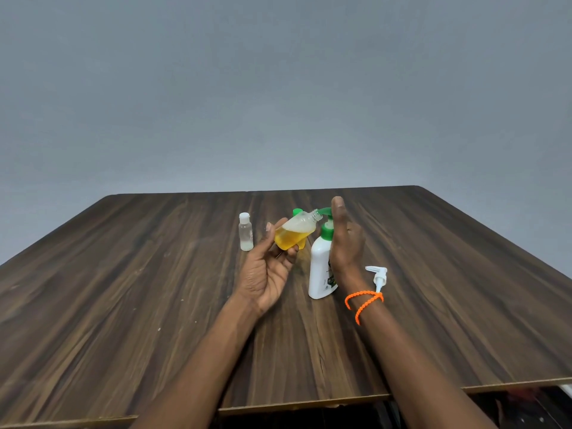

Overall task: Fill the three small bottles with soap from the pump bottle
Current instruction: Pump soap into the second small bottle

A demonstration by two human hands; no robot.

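Head view. Left hand (266, 270) is palm-up above the tabletop (123, 289), its fingers (291, 253) and thumb curled round the lower body of a small clear bottle (294, 232) and holding it clear of the surface. The bottle is uncapped and tilted, its threaded neck pointing toward 2 o'clock. It is roughly half full of yellow soap, with a pale foamy layer above the liquid. The open neck sits right at the green nozzle of the pump bottle (320, 270); whether they touch cannot be told.

The pump bottle is white with a green collar and a dark label, standing upright on the tabletop just at 3 o'clock of the left hand. Right hand (345, 243) stands edge-on, fingers straight and together, against the green pump head; it hides most of the head, so actual contact cannot be confirmed. It grips nothing. An orange beaded band (363, 301) circles the right wrist.

A second small bottle (246, 232), clear with a white cap on, stands upright at 9 o'clock of the held bottle, well apart from the hand. A green cap (297, 212) shows just behind the held bottle at 12 o'clock, mostly hidden. A loose white pump head (378, 278) lies on the tabletop at 3 o'clock of the pump bottle, near the right wrist.
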